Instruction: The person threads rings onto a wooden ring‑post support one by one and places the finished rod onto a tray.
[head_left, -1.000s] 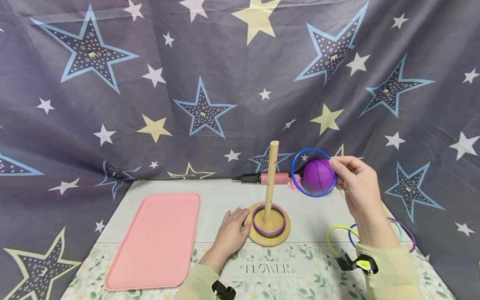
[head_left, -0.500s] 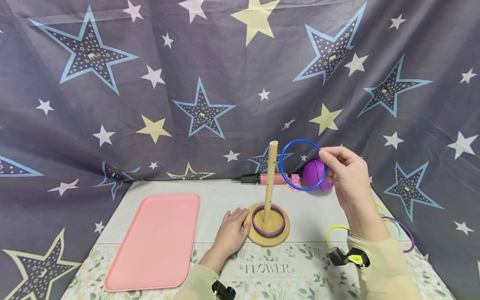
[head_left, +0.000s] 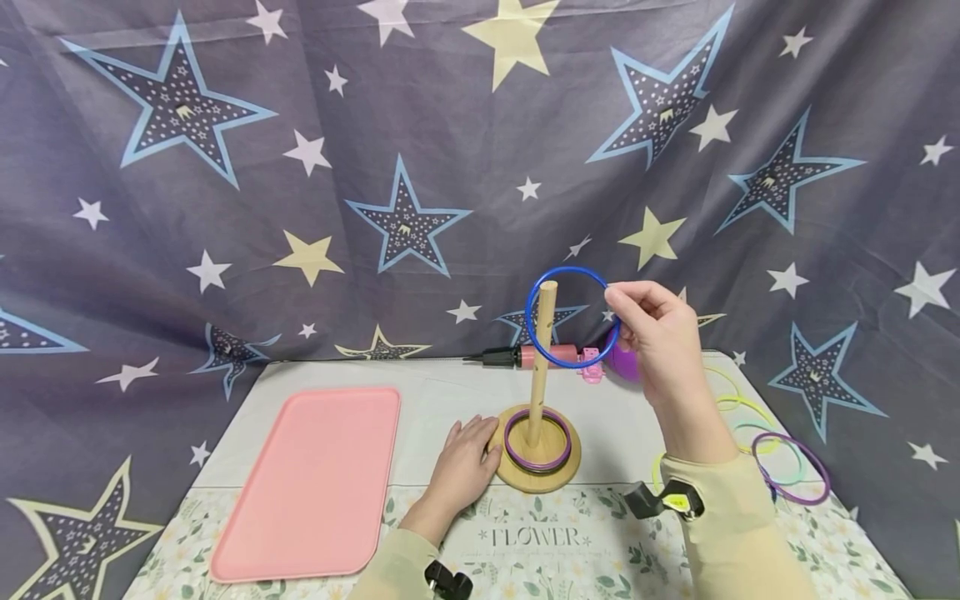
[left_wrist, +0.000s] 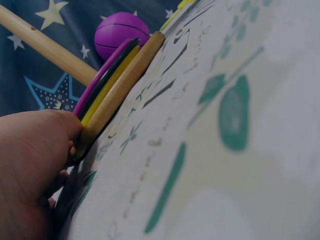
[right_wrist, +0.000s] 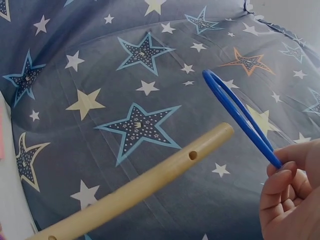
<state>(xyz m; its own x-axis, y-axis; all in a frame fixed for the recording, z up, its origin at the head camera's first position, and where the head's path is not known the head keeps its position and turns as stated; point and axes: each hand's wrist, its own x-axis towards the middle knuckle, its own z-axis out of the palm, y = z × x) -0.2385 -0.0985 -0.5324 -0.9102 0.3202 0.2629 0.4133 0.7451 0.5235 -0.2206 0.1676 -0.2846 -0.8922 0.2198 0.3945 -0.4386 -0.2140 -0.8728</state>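
In the head view my right hand (head_left: 663, 337) pinches a blue ring (head_left: 573, 364) between thumb and fingertips, held up at the top of a wooden post (head_left: 542, 367). The ring overlaps the post there; in the right wrist view the blue ring (right_wrist: 242, 117) leans beside the post's tip (right_wrist: 220, 135), a gap between them. My left hand (head_left: 461, 467) rests against the left edge of the post's round wooden base (head_left: 566, 477). Around the post's foot lies a purple ring (head_left: 513, 454), with a black ring (left_wrist: 105, 77) and a yellow ring (left_wrist: 112, 82) stacked below it.
A pink tray (head_left: 315, 483) lies at the left. Several loose rings, including a purple ring (head_left: 813, 500), lie at the right. Along the back are a pink-and-black pump (head_left: 498, 357), a small pink object (head_left: 591, 371) and a purple ball (head_left: 624, 360), partly hidden by my right hand.
My right hand has moved left and slightly up with the blue ring, from in front of the purple ball to the post's top. The left hand has stayed at the base.
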